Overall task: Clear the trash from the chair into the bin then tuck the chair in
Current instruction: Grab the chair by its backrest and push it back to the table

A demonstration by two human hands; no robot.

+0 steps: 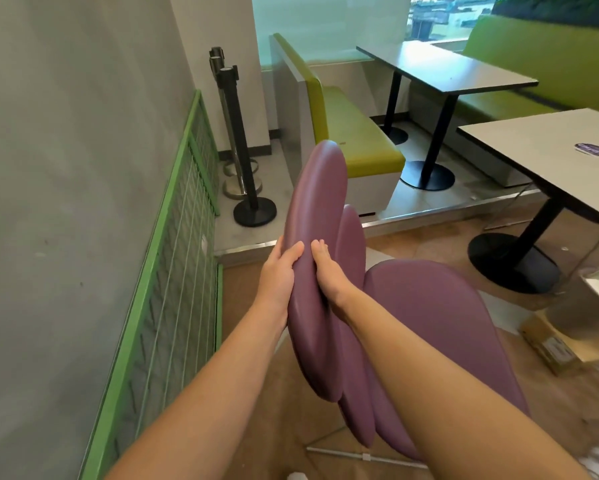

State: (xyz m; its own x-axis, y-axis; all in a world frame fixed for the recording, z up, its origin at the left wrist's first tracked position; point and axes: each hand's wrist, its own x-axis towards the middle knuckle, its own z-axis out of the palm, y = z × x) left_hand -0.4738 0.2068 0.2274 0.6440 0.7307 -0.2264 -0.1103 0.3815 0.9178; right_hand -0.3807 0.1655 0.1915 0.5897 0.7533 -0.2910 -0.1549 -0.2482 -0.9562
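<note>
A purple padded chair fills the middle of the view. Its tall backrest (317, 216) is seen edge-on, with a second pad behind it, and its seat (440, 327) spreads to the right with nothing lying on it. My left hand (280, 268) grips the backrest's left edge. My right hand (329, 271) grips its right side, fingers curled on the pad. A shiny metal bin (592, 306) stands at the right edge with white paper showing at its top. The white table (547, 150) stands beyond the chair to the right.
A green wire panel (173, 289) leans on the grey wall at left. Black queue posts (242, 150) stand behind it. A green bench (353, 140) and dark table (443, 67) sit on a raised platform ahead. A cardboard box (551, 344) lies by the bin.
</note>
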